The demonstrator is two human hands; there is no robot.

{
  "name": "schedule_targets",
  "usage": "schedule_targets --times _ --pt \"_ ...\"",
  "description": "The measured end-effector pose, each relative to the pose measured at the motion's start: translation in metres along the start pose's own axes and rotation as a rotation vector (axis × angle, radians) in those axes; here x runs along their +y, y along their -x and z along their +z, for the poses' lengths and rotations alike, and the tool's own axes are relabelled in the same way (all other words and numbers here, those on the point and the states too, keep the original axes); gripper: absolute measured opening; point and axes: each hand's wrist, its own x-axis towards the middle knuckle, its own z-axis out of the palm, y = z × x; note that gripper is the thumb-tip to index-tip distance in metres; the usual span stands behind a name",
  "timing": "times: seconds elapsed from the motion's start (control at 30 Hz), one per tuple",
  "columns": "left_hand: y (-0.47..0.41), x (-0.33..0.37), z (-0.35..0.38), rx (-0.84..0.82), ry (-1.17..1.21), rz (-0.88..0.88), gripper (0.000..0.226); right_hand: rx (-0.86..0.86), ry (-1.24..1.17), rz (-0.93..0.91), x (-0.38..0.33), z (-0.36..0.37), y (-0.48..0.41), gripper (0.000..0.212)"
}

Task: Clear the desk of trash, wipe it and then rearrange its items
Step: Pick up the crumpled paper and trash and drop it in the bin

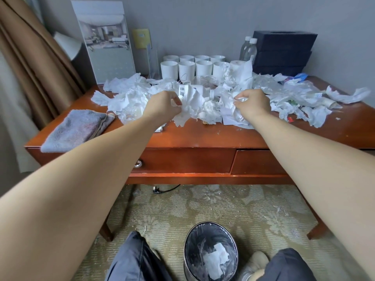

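At wooden desk buried in crumpled paper, clutched a wad in left hand and another in right hand. Saw few scraps in bin; judged clearing barely begun, wiping and rearranging ahead.

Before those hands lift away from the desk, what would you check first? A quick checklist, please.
1. Grip of left hand on crumpled paper: ok.
2. Grip of right hand on paper wad: ok.
3. The bin on the floor below is open, with room: ok.
4. Nothing solid caught in the handfuls: cannot tell; a barcoded item lies by the crumpled paper.
5. The desk free of trash: not ok, paper covers much of it.
6. The grey cloth ready at the left corner: ok.
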Motion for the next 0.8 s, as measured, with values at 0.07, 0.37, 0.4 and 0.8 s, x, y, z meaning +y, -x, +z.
schedule_targets --times 0.07,0.37,0.4,0.8 --pt "0.007 -0.001 0.004 -0.023 -0.004 -0.007 0.015 -0.021 -0.006 -0.002 -0.003 0.008 0.003 0.028" --pt "-0.009 -0.030 0.015 -0.039 -0.031 -0.079 0.012 -0.192 0.118 -0.110 -0.008 0.072 -0.014 0.029" --pt "-0.013 -0.034 0.016 -0.040 -0.032 -0.089 0.014 -0.257 0.152 -0.148 -0.006 0.079 -0.015 0.031" --pt "-0.024 -0.046 0.020 -0.035 -0.014 -0.122 0.012 -0.235 0.190 -0.211 -0.004 0.090 -0.022 0.027"
